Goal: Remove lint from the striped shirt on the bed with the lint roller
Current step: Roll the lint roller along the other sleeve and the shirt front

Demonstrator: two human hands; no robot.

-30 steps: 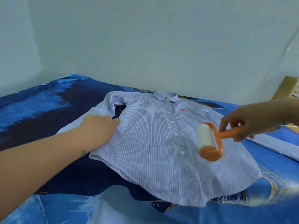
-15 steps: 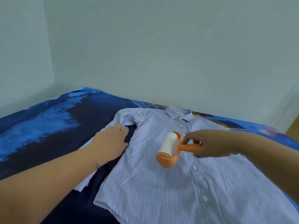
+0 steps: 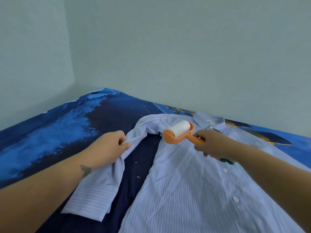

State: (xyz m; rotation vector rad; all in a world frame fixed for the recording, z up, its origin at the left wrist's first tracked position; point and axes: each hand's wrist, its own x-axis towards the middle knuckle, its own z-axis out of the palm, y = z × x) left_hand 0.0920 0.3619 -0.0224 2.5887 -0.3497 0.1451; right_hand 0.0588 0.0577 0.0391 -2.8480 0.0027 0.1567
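A pale blue striped shirt (image 3: pixel 193 182) lies buttoned and face up on the bed, collar toward the wall. Its left-hand sleeve (image 3: pixel 102 187) runs down toward me, cuff nearest. My left hand (image 3: pixel 109 147) pinches the sleeve fabric near its upper part. My right hand (image 3: pixel 210 142) grips the orange handle of the lint roller (image 3: pixel 179 132). The roller's white sticky drum rests on the shirt's shoulder, just left of the collar.
The bed (image 3: pixel 50 137) has a dark and bright blue printed cover with small specks between sleeve and shirt body. Pale walls (image 3: pixel 168 56) meet in a corner behind the bed, close to the collar.
My right hand has carried the roller up from the chest to the shoulder by the collar. My left hand went from lying flat on the sleeve to pinching it. The view has moved closer.
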